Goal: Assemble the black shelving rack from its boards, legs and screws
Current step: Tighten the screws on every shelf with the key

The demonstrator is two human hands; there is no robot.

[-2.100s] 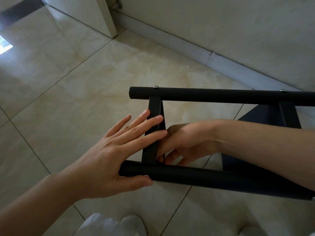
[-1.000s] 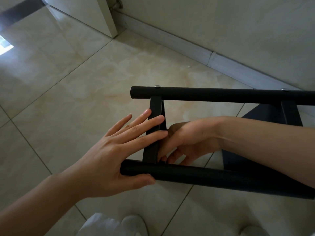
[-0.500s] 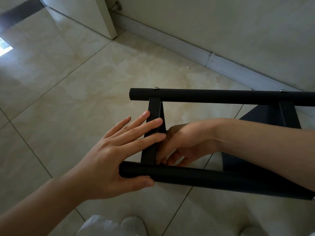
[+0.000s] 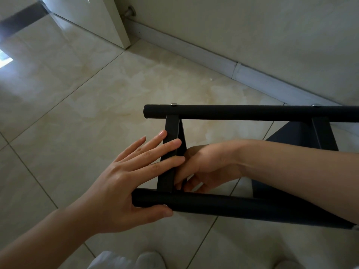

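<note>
Rack (image 4: pixel 252 113) lies on its side on the tiled floor (image 4: pixel 97 98), matte black, partly built: two round legs run parallel, joined by a flat crossboard (image 4: pixel 171 129) between your hands. Silver screw head (image 4: pixel 174 104) sits on the far leg above that board; a second one shows farther right. Your left hand (image 4: pixel 124 183) presses the crossboard with straight fingers, thumb under the near leg (image 4: pixel 233 205). Your right hand (image 4: pixel 204 167) reaches in behind the board, fingers curled at the joint; cannot tell what it holds.
</note>
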